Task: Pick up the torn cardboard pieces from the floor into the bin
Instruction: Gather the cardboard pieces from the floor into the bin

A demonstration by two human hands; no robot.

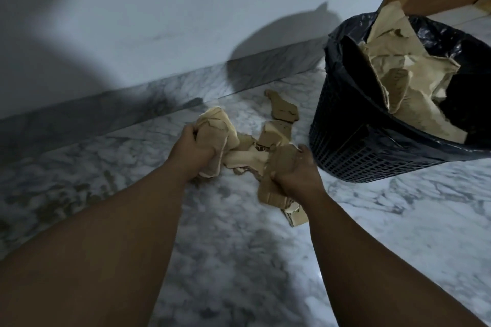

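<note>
Head view: the left hand (196, 151) has its fingers curled tight round a crumpled cardboard wad (216, 127). The right hand (299, 170) pinches a flatter torn piece (279, 167), thumb over it. Loose pieces (283, 110) lie on the marble floor (228, 247) just beyond. Far right, the bin (353, 151) already holds cardboard (406, 71).

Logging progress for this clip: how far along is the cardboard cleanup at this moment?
Done: several torn pieces already sit in the lined bin. In hand: the left hand grips a crumpled piece, and the right hand grips a brown piece, both low over the marble floor. Left: a loose piece near the bin and scraps between the hands. Roughly mid-job.
</note>
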